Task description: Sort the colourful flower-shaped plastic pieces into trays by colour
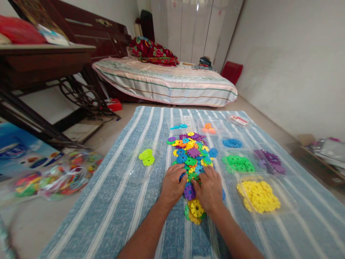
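A heap of mixed coloured plastic flower discs (pixel 192 149) lies in the middle of a blue-and-white striped cloth (pixel 113 201). My left hand (pixel 172 184) and my right hand (pixel 209 187) rest palm-down side by side on the near end of the heap, fingers curled into the discs. A purple disc (pixel 189 191) shows between the two hands, and a yellow disc (pixel 197 208) lies just below them. I cannot make out whether either hand holds a piece.
Clear trays hold sorted discs: yellow (pixel 258 195), green (pixel 238 163), purple (pixel 269 161), blue (pixel 232 143), orange (pixel 208 128), light green (pixel 146 157). A bag of discs (pixel 54 176) lies on the floor at left. Behind are a bed (pixel 167 81) and a dark table (pixel 43 59).
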`<state>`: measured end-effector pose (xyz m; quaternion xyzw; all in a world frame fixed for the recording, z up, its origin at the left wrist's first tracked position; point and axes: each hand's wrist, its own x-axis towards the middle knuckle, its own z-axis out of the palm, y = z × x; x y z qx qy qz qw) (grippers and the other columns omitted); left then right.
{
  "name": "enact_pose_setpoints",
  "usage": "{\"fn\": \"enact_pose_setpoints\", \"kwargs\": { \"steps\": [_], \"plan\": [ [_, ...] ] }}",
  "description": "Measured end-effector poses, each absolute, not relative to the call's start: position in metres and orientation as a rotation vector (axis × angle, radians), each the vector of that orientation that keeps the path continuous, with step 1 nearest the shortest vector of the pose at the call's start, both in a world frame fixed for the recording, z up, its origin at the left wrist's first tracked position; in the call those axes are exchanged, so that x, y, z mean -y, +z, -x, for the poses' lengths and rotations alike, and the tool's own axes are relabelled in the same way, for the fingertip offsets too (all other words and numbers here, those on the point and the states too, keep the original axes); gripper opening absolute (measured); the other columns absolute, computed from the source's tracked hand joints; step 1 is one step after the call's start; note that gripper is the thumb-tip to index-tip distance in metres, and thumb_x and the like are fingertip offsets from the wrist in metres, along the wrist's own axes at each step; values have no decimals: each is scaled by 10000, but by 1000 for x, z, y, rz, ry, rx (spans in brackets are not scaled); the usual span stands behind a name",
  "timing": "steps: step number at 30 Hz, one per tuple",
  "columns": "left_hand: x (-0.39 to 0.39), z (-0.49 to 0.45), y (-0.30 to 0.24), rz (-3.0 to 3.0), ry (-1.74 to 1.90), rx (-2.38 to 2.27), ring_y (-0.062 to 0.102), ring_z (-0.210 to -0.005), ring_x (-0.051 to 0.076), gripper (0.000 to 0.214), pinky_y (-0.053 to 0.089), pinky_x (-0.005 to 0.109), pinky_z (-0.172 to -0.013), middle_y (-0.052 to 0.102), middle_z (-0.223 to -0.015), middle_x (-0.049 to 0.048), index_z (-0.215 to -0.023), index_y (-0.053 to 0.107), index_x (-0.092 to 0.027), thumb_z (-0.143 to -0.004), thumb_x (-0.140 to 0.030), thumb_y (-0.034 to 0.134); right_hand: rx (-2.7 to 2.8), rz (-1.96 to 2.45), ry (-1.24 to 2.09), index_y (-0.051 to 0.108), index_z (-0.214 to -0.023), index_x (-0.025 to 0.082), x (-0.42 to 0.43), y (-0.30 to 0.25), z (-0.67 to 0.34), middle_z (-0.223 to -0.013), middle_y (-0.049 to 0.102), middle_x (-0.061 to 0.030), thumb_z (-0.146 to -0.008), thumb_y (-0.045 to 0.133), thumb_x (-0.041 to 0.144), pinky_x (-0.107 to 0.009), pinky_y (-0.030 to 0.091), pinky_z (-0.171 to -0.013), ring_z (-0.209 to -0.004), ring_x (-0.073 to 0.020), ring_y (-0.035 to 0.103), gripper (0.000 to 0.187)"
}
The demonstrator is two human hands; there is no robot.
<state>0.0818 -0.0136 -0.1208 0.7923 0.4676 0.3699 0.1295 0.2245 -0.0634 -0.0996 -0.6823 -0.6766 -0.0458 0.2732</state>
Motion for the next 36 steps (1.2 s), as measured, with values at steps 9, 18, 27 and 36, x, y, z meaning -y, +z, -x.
{"fn": "enact_pose_setpoints", "kwargs": {
  "steps": [9,18,27,36],
  "plan": [
    [10,-80,-121,-2334,1080,-1339,581,-1032,218,145,467,433,-931,673,-1046,59,-860,643,-205,-808,-234,510,1481,1599,43,588,-618,204,58,-89,-255,-998,624,-81,-769,565,267,-406,420,-905,-1005,-212,546,165],
    [9,-80,-122,-2327,1058,-1357,579,-1032,222,163,466,435,-935,670,-1040,68,-842,648,-197,-811,-237,493,1470,1687,-473,621,-849,174,72,-74,-331,-921,623,-96,-825,518,315,-456,449,-859,-943,-236,562,176],
    [8,-79,-120,-2352,1080,-1352,588,-1024,215,156,476,423,-925,673,-1041,54,-849,646,-209,-813,-245,499,1873,1584,-120,625,-896,193,103,-101,-244,-996,617,-79,-827,506,173,-424,435,-933,-1091,-229,507,139],
    [7,-79,-124,-2330,1084,-1350,581,-1031,221,151,465,437,-937,670,-1047,65,-852,646,-203,-807,-243,507,1903,1644,-93,636,-926,193,108,-107,-244,-1080,597,-84,-814,488,149,-435,421,-950,-1129,-237,476,190]
  ]
}}
